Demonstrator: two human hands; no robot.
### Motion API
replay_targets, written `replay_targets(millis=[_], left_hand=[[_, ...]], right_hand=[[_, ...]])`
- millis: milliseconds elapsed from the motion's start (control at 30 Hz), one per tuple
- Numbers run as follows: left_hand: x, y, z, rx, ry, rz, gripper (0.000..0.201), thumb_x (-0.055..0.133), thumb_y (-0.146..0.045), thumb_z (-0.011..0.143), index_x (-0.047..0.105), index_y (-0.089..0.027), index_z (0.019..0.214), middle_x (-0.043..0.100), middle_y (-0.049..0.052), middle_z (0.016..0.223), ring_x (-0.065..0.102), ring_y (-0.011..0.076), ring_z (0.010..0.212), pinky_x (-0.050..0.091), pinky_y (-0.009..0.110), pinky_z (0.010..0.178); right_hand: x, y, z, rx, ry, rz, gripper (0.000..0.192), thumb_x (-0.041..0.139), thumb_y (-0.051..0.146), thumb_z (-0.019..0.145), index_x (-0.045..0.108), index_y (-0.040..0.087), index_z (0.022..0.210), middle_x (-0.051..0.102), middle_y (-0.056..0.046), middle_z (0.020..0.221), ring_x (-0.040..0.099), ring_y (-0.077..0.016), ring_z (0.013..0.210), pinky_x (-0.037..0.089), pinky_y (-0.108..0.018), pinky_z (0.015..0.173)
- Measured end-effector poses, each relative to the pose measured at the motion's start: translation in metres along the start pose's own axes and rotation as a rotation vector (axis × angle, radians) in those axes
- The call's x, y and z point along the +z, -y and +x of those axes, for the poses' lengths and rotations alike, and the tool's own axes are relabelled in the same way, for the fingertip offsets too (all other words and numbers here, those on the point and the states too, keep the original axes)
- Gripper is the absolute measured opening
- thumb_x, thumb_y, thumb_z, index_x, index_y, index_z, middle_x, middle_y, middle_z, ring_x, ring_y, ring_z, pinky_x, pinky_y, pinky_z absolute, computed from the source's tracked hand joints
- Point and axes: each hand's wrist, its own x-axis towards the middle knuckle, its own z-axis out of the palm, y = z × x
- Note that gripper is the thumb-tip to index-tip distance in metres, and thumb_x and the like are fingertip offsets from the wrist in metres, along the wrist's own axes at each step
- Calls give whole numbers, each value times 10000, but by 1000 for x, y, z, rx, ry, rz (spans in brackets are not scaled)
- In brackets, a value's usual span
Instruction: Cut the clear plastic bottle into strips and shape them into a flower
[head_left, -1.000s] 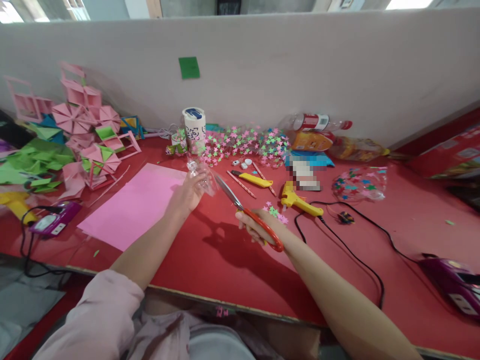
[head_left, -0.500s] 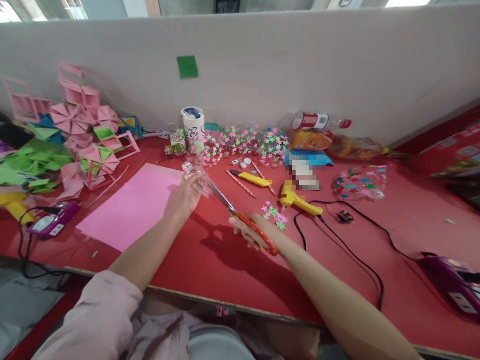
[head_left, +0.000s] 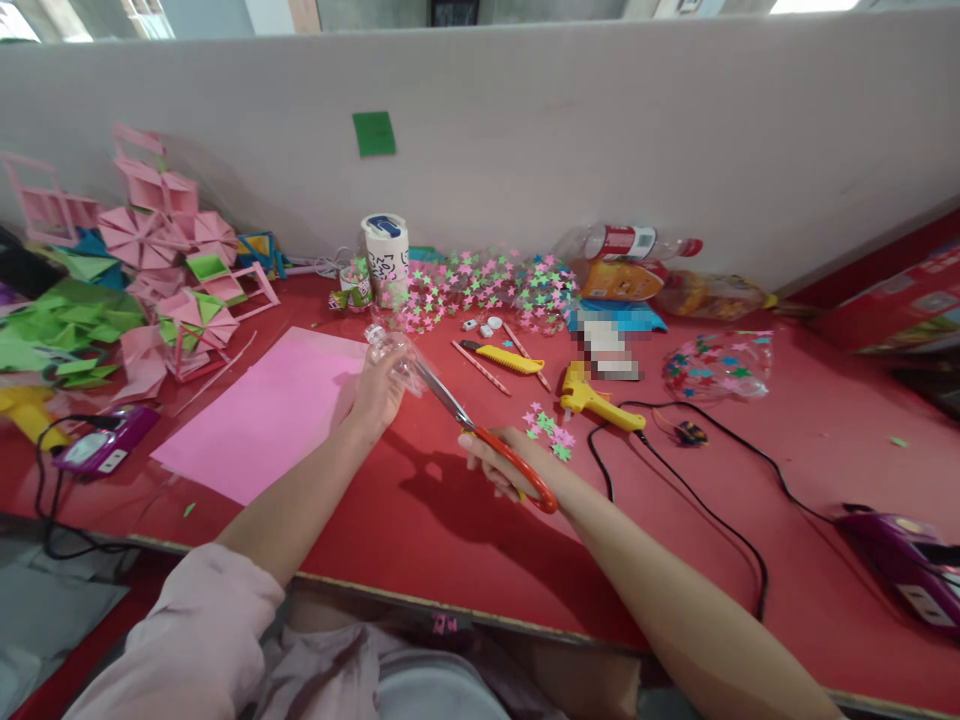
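The left hand (head_left: 379, 392) grips 1 clear plastic piece (head_left: 409, 374) over the table (head_left: 360, 540); the right hand (head_left: 493, 463) grips 1 pair of scissors (head_left: 466, 419), tips at the plastic. 1 cutter (head_left: 513, 360) and 2 striped sticks (head_left: 481, 368) lie nearby.

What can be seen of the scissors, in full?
The scissors have long, silvery, metal-looking blades and an orange-red handle, with a bit of yellow showing beneath. The right hand grips the handle, holding them above the red table, slanted with the tips away toward the left. The blades look nearly together, their tips at the clear plastic in the left hand; whether they bite into it is unclear.
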Motion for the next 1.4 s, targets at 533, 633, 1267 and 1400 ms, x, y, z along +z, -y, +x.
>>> replay_targets(millis=[533, 633, 1267, 1400], left_hand=[[-5, 3, 4, 48, -25, 12, 194, 708, -126, 702, 595, -229, 822, 611, -54, 742, 575, 56, 617, 436, 205, 612], [-9, 4, 7, 53, -30, 13, 236, 729, -138, 683, 595, -231, 853, 617, -49, 755, 579, 62, 625, 441, 201, 597], [-5, 5, 4, 88, 31, 111, 366, 772, -170, 601, 586, -233, 909, 614, -44, 816, 548, 67, 632, 426, 204, 578], [-6, 4, 6, 90, 38, 101, 362, 769, -159, 598, 578, -235, 897, 612, -48, 810, 552, 68, 627, 423, 205, 573]], right_hand=[[2, 3, -1, 43, -56, -37, 559, 553, 722, 809, 460, 207, 612, 387, 84, 324, 393, -70, 264, 342, -202, 354], [1, 2, 0, 49, -50, -35, 563, 549, 726, 805, 465, 206, 605, 393, 79, 330, 398, -73, 266, 331, -205, 350], [2, 5, -1, 90, -101, -59, 537, 559, 702, 813, 473, 204, 632, 392, 81, 366, 402, -77, 283, 315, -198, 328], [1, 6, -1, 88, -102, -79, 552, 569, 717, 795, 474, 203, 620, 384, 79, 354, 407, -79, 278, 313, -194, 323]])
